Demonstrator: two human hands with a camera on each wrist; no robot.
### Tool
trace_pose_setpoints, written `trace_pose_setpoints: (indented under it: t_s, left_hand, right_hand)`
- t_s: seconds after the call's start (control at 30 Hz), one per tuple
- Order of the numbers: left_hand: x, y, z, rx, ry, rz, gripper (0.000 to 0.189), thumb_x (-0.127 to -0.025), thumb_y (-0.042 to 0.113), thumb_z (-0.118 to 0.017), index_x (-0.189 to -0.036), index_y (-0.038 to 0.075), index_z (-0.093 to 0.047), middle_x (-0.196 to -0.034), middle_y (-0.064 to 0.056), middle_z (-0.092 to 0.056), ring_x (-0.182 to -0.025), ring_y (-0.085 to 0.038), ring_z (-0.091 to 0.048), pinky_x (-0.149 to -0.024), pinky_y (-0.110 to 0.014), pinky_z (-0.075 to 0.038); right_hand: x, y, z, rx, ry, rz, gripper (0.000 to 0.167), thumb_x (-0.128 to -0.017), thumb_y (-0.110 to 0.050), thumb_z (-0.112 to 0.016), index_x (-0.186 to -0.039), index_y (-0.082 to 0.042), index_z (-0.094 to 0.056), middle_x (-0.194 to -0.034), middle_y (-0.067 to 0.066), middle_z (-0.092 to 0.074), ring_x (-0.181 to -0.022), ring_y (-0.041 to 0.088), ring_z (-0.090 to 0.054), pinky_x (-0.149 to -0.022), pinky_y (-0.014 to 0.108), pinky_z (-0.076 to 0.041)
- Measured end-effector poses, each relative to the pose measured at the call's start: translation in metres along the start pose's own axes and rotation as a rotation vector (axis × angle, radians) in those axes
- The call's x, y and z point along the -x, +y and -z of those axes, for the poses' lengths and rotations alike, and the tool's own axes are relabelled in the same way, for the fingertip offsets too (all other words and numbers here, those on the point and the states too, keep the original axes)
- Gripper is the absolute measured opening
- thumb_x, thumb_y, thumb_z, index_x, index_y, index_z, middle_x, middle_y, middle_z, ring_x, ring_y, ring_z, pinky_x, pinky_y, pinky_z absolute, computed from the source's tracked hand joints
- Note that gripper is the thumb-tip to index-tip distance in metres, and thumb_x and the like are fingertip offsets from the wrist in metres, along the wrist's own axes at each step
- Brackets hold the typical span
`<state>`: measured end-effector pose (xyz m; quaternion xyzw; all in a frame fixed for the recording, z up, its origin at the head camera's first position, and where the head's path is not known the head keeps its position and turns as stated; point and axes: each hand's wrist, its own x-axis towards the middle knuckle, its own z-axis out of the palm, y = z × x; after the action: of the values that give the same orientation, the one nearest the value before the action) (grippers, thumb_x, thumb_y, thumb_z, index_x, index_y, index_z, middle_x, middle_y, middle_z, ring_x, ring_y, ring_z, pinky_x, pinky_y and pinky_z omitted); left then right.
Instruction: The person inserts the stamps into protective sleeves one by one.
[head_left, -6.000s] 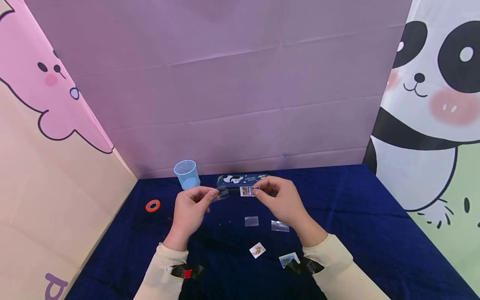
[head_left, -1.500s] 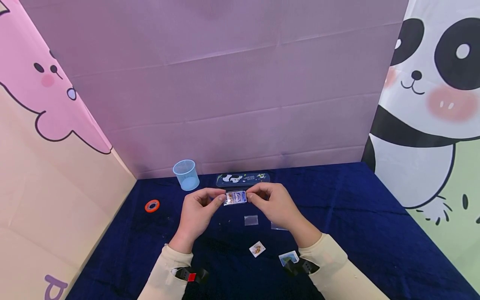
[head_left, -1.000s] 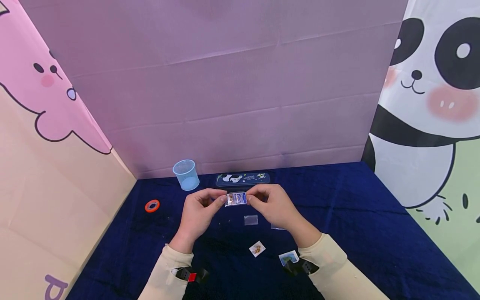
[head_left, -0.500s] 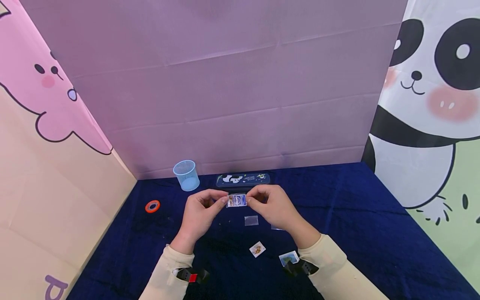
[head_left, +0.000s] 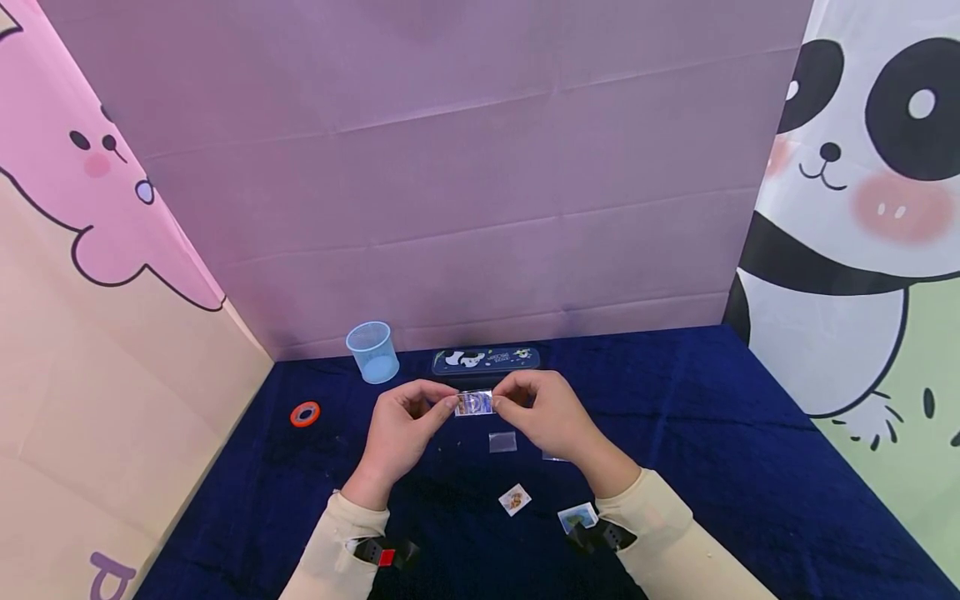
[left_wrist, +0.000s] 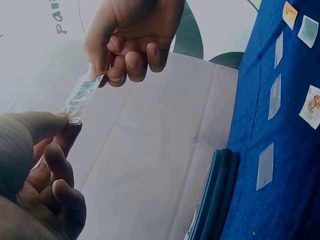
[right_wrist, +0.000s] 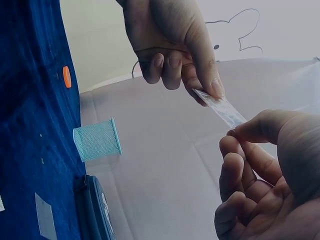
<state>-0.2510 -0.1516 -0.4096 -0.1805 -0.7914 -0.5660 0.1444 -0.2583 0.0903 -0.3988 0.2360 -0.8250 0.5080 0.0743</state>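
A small postage stamp (head_left: 474,404) with a colourful picture hangs above the table between both hands, seemingly inside a clear plastic sleeve (right_wrist: 215,104). My left hand (head_left: 405,429) pinches its left end between thumb and index finger. At the opposite end, my right hand (head_left: 547,417) pinches the edge the same way. In the left wrist view the stamp (left_wrist: 82,100) slants between the two thumbs, and the other fingers curl loosely. Fingertips cover both ends, so how far the stamp sits within the sleeve cannot be seen.
On the blue cloth lie clear sleeves (head_left: 502,442) and loose stamps (head_left: 515,499), one (head_left: 577,517) beside the right wrist. Behind the hands are a panda pencil case (head_left: 486,359) and a light blue mesh cup (head_left: 373,353). An orange tape roll (head_left: 305,413) lies left.
Six seconds ago the left hand held a clear sleeve and the right hand the stamp, apart. Now they are together. Over the last second both hands sink slightly, and the left edges rightward.
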Motion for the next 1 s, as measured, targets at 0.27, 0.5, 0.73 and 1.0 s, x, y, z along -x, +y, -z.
trace_pose_setpoints:
  t_s: [0.27,0.5,0.73,1.0]
  left_hand:
    - [0.0,-0.001,0.002,0.004,-0.007,-0.019,0.008,-0.097,0.02,-0.078,-0.103,0.016,-0.08,-0.084,-0.004,-0.068,-0.061,-0.027,-0.048,-0.052,-0.025,-0.038]
    - [-0.001,-0.007,0.006,0.006,0.013,-0.014,0.004,-0.099,0.018,-0.075,-0.101,0.016,-0.079,-0.081,-0.005,-0.064,-0.059,-0.023,-0.05,-0.051,-0.026,-0.04]
    - [-0.005,-0.012,0.012,0.013,0.049,0.019,0.006,-0.099,0.013,-0.074,-0.103,0.011,-0.078,-0.085,-0.008,-0.065,-0.058,-0.016,-0.051,-0.052,-0.025,-0.043]
    - [-0.006,-0.003,0.02,0.006,0.053,0.053,0.01,-0.099,0.004,-0.071,-0.107,0.0,-0.076,-0.09,-0.015,-0.069,-0.06,-0.014,-0.052,-0.055,-0.025,-0.047]
  right_hand:
    - [0.0,0.001,0.0,-0.012,-0.012,0.004,0.007,-0.1,-0.016,-0.072,-0.101,-0.019,-0.079,-0.087,-0.004,-0.068,-0.075,0.021,-0.059,-0.065,0.032,-0.051]
    - [0.0,0.0,0.0,-0.015,-0.027,0.016,0.008,-0.102,-0.018,-0.072,-0.105,-0.015,-0.078,-0.089,-0.004,-0.069,-0.076,0.02,-0.061,-0.066,0.032,-0.051]
    - [-0.002,0.005,-0.002,0.006,-0.041,0.003,0.006,-0.101,-0.02,-0.072,-0.104,-0.019,-0.077,-0.09,-0.006,-0.069,-0.077,0.018,-0.061,-0.067,0.033,-0.052]
    - [-0.002,0.01,-0.001,0.047,-0.094,-0.027,0.006,-0.101,-0.019,-0.071,-0.103,-0.021,-0.076,-0.089,-0.005,-0.07,-0.076,0.018,-0.062,-0.065,0.033,-0.051]
